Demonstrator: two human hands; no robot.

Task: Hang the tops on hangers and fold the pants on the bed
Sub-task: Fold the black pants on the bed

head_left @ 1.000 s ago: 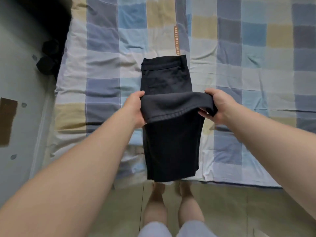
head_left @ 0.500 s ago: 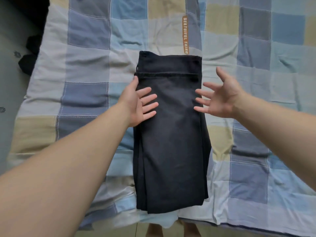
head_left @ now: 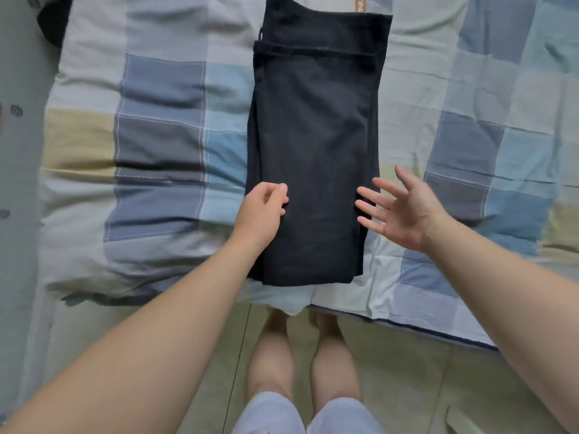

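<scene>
Dark navy pants lie folded in half lengthwise and end over end on the checked bedspread, waistband at the far end. My left hand lies over their left edge near the front end, fingers loosely curled, thumb on the cloth; no fabric is lifted. My right hand hovers at the right edge with its fingers spread, fingertips over the cloth. No tops or hangers are in view.
The bed's front edge runs just below the pants. Beyond it is a tiled floor, where my bare legs stand. A dark object lies on the floor at the upper left beside the bed.
A second ago both hands carried the pants' hem up to the waistband and let it go. Since then both hands have drawn back along the sides to the near end.
</scene>
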